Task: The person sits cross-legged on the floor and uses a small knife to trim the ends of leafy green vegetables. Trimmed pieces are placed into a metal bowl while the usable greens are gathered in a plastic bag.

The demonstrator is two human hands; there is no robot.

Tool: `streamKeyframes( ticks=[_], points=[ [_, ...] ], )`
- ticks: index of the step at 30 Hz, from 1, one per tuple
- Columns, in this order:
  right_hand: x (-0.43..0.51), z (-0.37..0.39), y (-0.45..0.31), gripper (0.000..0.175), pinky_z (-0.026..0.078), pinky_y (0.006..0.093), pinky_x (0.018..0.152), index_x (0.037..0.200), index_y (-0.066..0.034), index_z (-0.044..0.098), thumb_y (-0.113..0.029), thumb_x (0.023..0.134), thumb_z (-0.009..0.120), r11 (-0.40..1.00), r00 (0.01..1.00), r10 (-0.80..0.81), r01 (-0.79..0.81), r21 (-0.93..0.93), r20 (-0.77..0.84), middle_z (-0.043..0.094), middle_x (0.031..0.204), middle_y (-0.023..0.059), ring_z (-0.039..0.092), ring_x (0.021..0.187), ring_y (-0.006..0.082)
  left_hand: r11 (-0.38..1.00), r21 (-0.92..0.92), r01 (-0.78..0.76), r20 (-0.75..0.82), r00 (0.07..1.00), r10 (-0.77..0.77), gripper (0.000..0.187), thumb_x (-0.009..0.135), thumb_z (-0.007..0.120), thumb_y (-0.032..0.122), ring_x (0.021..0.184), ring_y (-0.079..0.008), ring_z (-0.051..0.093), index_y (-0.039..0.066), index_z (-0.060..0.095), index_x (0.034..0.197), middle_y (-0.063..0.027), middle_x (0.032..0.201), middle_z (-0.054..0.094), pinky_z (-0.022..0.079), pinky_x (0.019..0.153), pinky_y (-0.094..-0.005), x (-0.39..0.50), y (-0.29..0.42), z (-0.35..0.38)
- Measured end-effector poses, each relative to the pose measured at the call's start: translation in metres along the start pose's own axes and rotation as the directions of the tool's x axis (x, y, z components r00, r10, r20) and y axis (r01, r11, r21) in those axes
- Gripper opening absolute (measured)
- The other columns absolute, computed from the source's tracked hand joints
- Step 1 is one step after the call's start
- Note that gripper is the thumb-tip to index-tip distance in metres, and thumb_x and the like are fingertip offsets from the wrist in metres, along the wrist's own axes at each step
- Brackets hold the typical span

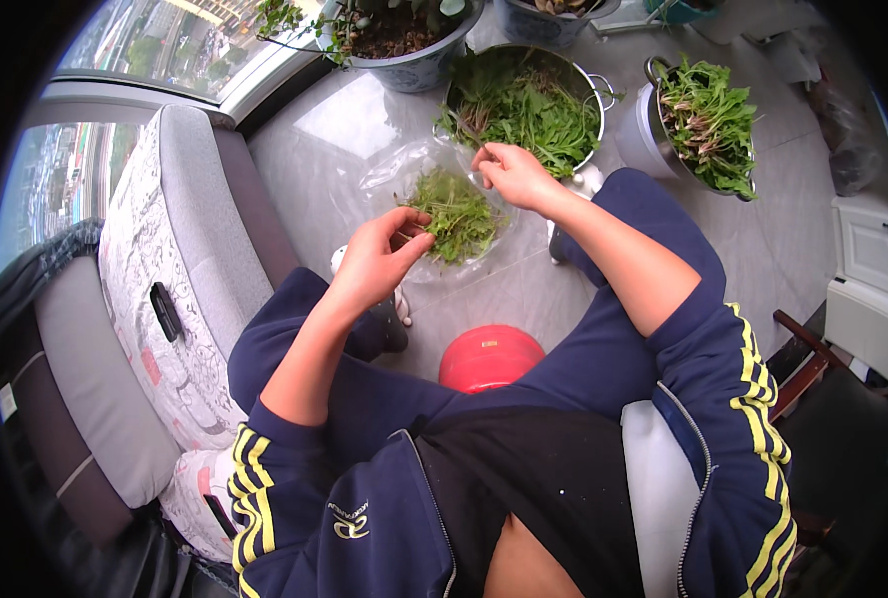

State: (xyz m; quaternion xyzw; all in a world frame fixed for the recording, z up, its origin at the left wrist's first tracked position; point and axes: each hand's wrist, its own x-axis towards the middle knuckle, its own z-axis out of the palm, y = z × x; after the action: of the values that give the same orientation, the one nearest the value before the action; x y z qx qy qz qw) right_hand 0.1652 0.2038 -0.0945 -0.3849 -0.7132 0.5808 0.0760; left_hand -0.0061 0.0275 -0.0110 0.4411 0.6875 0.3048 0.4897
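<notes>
On the floor between my feet lies a clear plastic bag (pixel 384 179), spread around a loose heap of leafy green trimmings (pixel 455 217). My left hand (pixel 384 250) is at the heap's left side, its thumb and fingers curved and the tips against the greens. Whether thin stems are between them is unclear. My right hand (pixel 517 178) hovers between the bag and a wide metal basin (pixel 601 123), fingers bent towards the thumb. Leafy greens with reddish stems (pixel 545 112) fill the basin. The right fingertips overlap those stems in the view, so a grip on one cannot be made out.
A metal pot (pixel 752 168) piled with greens (pixel 705 123) stands at right beside a pale bucket (pixel 638 131). Flowerpots (pixel 414 67) line the far side. A sofa (pixel 189 209) bounds the left. The red stool (pixel 492 355) sits between my legs; a dark chair (pixel 840 418) stands right.
</notes>
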Motion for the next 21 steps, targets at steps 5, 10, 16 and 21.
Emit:
streamKeyframes(
  ticks=[5,10,16,21],
  points=[
    [0.009,0.008,0.046,0.021,0.050,0.0384,0.077,0.094,-0.0030,0.065,-0.017,0.085,0.053,0.963,0.990,0.119,-0.135,-0.235,-0.081,0.068,0.088,0.0158,0.065,0.084,0.0310,0.954,-0.300,-0.001,-0.011,1.000,-0.003,0.025,0.093,0.058,0.014,0.083,-0.0098,0.059,-0.004,0.058,0.112,-0.0054,0.093,0.064,0.050,0.075,-0.0249,0.011,-0.001,-0.004],
    [0.031,0.017,0.069,0.020,0.050,0.0342,0.067,0.097,-0.0022,0.064,-0.015,0.085,0.055,0.963,0.991,0.007,-0.043,-0.265,-0.137,0.066,0.078,0.0115,0.063,0.070,0.0212,0.956,-0.288,-0.054,-0.049,0.998,0.042,0.026,0.091,0.061,0.013,0.081,-0.0092,0.059,-0.003,0.059,0.110,-0.0046,0.090,0.065,0.049,0.073,-0.0249,0.025,-0.010,-0.010],
    [0.059,0.021,0.104,0.020,0.050,0.0379,0.077,0.096,-0.0046,0.067,-0.017,0.084,0.057,0.926,0.898,0.085,-0.231,-0.299,-0.432,0.068,0.091,0.0145,0.065,0.086,0.0297,0.989,-0.095,-0.114,-0.102,0.989,0.104,0.024,0.087,0.062,0.011,0.074,-0.0120,0.060,-0.003,0.061,0.106,-0.0074,0.083,0.065,0.049,0.068,-0.0268,0.014,-0.002,-0.007],
    [0.063,0.002,0.139,0.019,0.049,0.0424,0.080,0.096,-0.0080,0.065,-0.015,0.085,0.051,0.865,0.904,0.213,-0.351,-0.358,-0.372,0.066,0.099,0.0178,0.062,0.094,0.0352,0.994,-0.054,-0.096,-0.093,0.992,0.091,0.024,0.087,0.062,0.011,0.073,-0.0140,0.061,-0.003,0.061,0.105,-0.0094,0.084,0.066,0.049,0.068,-0.0281,0.011,0.002,-0.008]
  ],
)
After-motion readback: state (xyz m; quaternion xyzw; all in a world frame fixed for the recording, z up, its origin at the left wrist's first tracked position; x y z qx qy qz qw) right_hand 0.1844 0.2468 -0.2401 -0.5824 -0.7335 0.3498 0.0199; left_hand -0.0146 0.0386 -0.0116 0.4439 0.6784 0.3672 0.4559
